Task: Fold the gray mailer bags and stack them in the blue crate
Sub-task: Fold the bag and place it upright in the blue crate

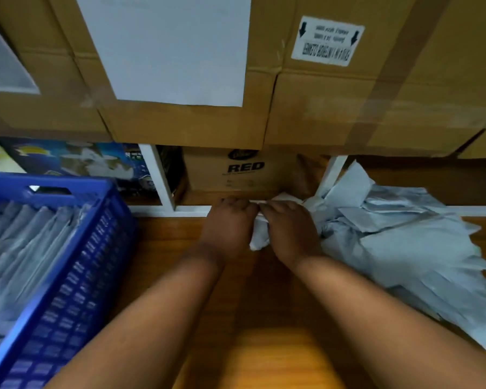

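Head view shows both your hands at the far edge of the wooden surface (264, 276): left hand (230, 223) and right hand (288, 228) curl their fingers round one small gray mailer bag (260, 240), apparently mid-fold, though blur hides the crease. The blue crate (76, 265) sits along the left edge, already holding bags. The unfolded pile (404, 248) touches your right wrist; dragging it could scatter bags, and a loose grip would let the fold spring open.
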A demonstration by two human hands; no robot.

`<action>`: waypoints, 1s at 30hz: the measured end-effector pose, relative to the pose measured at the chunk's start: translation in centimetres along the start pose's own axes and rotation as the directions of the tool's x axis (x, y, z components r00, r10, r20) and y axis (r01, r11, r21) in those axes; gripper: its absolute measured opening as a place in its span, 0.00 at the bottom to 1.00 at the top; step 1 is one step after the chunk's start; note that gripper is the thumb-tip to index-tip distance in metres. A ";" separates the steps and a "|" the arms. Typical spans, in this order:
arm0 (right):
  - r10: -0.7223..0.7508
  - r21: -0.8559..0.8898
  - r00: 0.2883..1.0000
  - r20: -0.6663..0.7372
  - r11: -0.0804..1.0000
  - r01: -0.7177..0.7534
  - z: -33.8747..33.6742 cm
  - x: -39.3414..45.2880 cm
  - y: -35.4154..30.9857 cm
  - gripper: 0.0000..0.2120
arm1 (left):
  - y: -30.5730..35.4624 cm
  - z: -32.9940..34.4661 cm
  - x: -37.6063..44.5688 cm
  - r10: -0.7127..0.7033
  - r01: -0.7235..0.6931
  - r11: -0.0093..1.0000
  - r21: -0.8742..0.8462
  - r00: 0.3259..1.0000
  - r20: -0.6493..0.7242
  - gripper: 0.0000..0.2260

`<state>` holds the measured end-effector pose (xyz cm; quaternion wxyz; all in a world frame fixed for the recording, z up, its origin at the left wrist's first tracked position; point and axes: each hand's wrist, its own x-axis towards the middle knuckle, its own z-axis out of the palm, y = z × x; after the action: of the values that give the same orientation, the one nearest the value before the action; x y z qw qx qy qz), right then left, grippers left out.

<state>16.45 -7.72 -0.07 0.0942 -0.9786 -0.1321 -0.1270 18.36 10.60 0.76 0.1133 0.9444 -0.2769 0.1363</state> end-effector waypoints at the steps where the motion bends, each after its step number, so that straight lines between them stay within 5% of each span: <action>1: -0.017 -0.006 0.999 0.034 1.000 0.017 -0.8 -1.8 -0.4 0.26 | 1.3 -0.7 -1.5 -0.012 0.012 1.000 0.015 1.000 0.017 0.16; 6: -0.109 0.077 0.993 0.053 0.991 0.105 -2.4 -13.3 -1.1 0.26 | 8.3 -0.3 -11.0 -0.075 0.069 0.996 0.057 0.993 0.097 0.15; 12: -0.138 0.236 0.958 0.251 0.969 0.078 -3.1 -24.8 0.4 0.15 | 14.4 0.6 -20.4 -0.058 0.110 0.976 -0.189 0.964 0.261 0.12; 17: -0.284 0.164 0.932 0.227 0.954 0.251 -2.7 -31.6 1.3 0.13 | 19.0 1.3 -25.9 0.016 -0.005 0.999 -0.041 0.964 0.264 0.17; 21: -0.267 0.144 0.927 0.264 0.961 0.235 -1.6 -36.7 1.5 0.24 | 21.6 3.2 -31.3 -0.069 0.061 0.997 0.036 0.948 0.311 0.31; 30: -0.178 0.082 0.968 0.179 0.983 0.165 -3.3 -37.4 -0.8 0.21 | 22.5 1.7 -32.1 -0.187 0.158 0.979 0.131 0.951 0.245 0.32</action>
<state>-19.41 -16.41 -6.99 0.1023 -0.9674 -0.2286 -0.0383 -19.77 7.42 -8.03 0.0359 0.9794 -0.1977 0.0180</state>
